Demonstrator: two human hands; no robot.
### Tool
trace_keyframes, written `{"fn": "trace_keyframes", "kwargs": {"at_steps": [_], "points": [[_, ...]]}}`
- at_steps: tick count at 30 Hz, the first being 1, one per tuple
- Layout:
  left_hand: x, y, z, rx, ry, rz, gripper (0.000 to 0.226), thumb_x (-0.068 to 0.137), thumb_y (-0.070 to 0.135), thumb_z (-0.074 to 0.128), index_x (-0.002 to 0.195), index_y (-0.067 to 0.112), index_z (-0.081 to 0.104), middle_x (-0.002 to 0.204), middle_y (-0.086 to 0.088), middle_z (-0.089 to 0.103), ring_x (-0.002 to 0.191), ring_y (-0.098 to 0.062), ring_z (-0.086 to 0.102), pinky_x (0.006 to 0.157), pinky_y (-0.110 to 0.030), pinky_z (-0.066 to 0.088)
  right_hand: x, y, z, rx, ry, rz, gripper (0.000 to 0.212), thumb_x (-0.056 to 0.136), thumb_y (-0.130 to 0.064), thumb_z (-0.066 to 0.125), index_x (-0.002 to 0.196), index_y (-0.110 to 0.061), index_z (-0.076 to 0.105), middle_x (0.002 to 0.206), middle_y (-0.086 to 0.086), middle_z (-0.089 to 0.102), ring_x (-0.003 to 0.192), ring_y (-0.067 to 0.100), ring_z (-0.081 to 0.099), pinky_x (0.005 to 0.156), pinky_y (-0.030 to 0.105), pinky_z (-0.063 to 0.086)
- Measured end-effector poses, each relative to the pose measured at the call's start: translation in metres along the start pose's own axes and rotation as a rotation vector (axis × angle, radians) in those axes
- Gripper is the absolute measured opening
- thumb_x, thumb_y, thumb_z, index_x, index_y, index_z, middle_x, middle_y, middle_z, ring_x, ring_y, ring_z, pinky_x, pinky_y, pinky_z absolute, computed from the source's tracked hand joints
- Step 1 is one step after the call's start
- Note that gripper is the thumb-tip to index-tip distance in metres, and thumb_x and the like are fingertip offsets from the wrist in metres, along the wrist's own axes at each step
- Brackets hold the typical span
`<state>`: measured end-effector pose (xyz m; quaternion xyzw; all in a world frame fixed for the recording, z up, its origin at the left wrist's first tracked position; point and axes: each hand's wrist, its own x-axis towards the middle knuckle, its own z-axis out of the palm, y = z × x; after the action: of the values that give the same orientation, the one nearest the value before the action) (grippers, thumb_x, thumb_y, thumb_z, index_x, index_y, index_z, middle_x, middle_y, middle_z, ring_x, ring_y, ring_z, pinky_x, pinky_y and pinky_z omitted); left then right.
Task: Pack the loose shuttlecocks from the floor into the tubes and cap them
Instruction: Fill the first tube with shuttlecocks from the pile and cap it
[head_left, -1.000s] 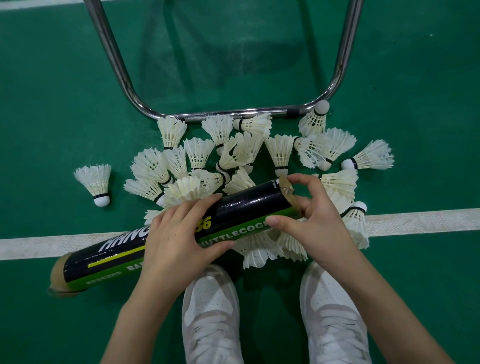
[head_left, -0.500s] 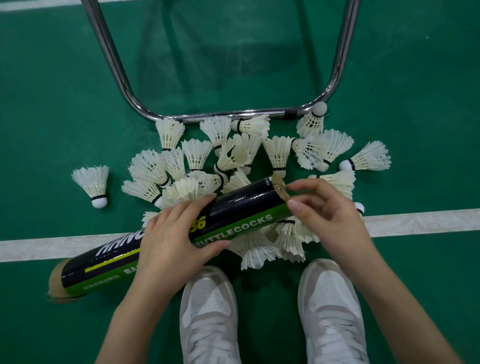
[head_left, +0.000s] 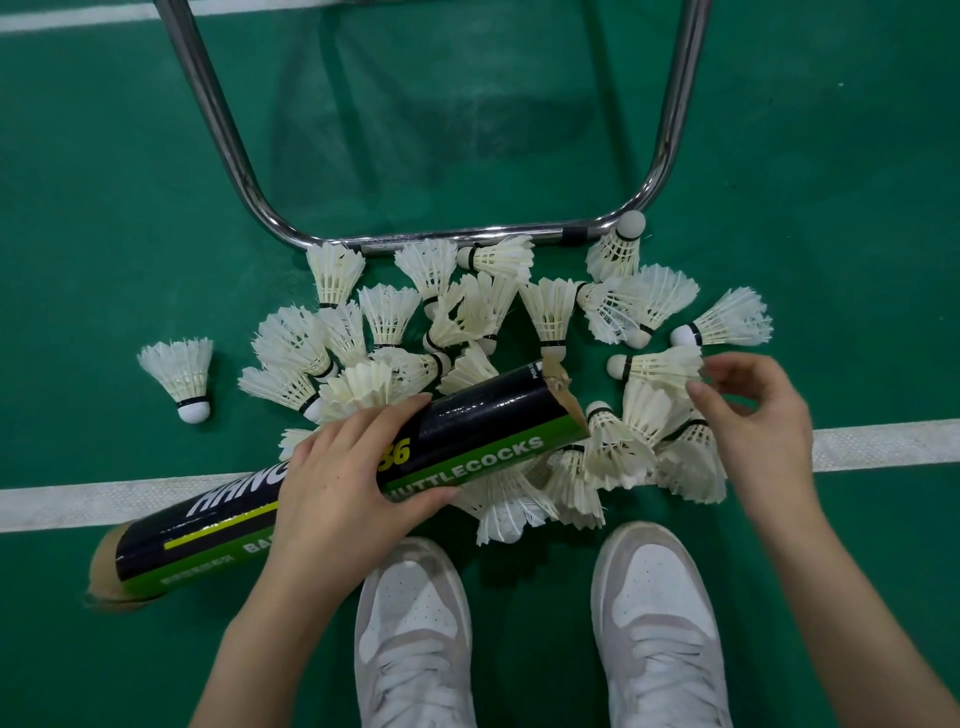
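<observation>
A black and green shuttlecock tube (head_left: 483, 415) lies slanted above the floor, its torn cardboard mouth pointing right. My left hand (head_left: 343, 478) grips it round the middle. Several white feather shuttlecocks (head_left: 467, 312) lie heaped on the green floor behind and under the tube. My right hand (head_left: 753, 415) is to the right of the mouth, apart from the tube. Its thumb and forefinger touch the feather rim of one shuttlecock (head_left: 657, 366) lying on its side, cork to the left.
A chrome U-shaped tube frame (head_left: 447, 241) rests on the floor just beyond the heap. One shuttlecock (head_left: 182, 374) stands alone at the left. A white court line (head_left: 883, 441) crosses the floor. My two white shoes (head_left: 413, 623) are below the heap.
My right hand has left the tube's mouth and moved right to the feather rim of a shuttlecock. My left hand keeps its hold; the tube has barely shifted.
</observation>
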<state>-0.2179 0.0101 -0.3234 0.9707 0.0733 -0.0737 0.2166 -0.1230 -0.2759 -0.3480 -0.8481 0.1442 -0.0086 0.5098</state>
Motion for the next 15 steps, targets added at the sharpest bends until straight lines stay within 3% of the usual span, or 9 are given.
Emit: {"fn": "trace_keyframes", "kwargs": {"at_steps": [6,10,15], "points": [[0.000,0.000,0.000,0.001,-0.008,0.001,0.079,0.064,0.078,0.042,0.133,0.041,0.040,0.117,0.012,0.058,0.110,-0.019,0.054,0.092,-0.039,0.037,0.011,0.007,0.006,-0.060,0.043,0.041,0.026,0.083,-0.014,0.066,0.106,-0.014,0.055,0.104,0.000,0.061,0.098,0.015,0.057,0.092,0.036,0.046],[0.000,0.000,0.000,0.003,-0.007,0.004,0.079,0.064,0.078,0.042,0.133,0.041,0.040,0.118,0.011,0.058,0.111,-0.020,0.054,0.091,-0.040,0.038,0.017,0.008,0.011,-0.040,-0.001,0.147,0.029,0.084,-0.018,0.066,0.110,-0.012,0.057,0.096,0.003,0.064,0.091,0.018,0.061,0.089,0.038,0.048],[0.000,-0.001,0.000,0.002,-0.004,0.002,0.079,0.063,0.078,0.041,0.133,0.041,0.041,0.119,0.011,0.058,0.111,-0.020,0.054,0.092,-0.040,0.038,0.017,0.010,0.018,0.040,-0.041,0.232,0.033,0.085,-0.014,0.065,0.116,-0.008,0.056,0.093,0.007,0.067,0.087,0.018,0.061,0.084,0.032,0.047]]}}
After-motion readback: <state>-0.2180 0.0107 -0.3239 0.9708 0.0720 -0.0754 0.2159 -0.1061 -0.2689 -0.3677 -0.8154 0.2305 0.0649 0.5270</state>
